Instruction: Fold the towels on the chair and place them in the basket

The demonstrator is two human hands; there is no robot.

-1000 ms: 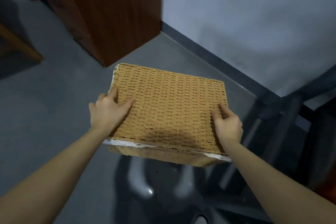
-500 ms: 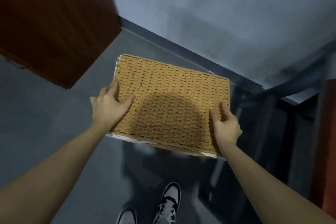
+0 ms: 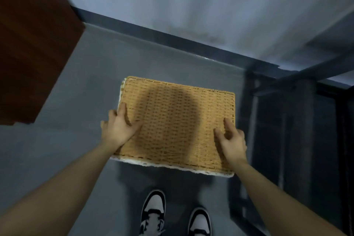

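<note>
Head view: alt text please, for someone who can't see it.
Two bare hands, left hand and right hand, hold a woven basket by its sides, woven face up, above a grey floor. Two sneakers show below.

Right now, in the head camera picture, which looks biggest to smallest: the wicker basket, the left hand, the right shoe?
1. Wicker basket, by far.
2 and 3. Left hand and right shoe look alike; the shoe is cut off, so I won't rank them.

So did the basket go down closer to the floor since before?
Cannot tell about down. The head camera swung too, but the basket now sits further from the brown cabinet, with bare floor between them, gripped by left hand and right hand.
</note>
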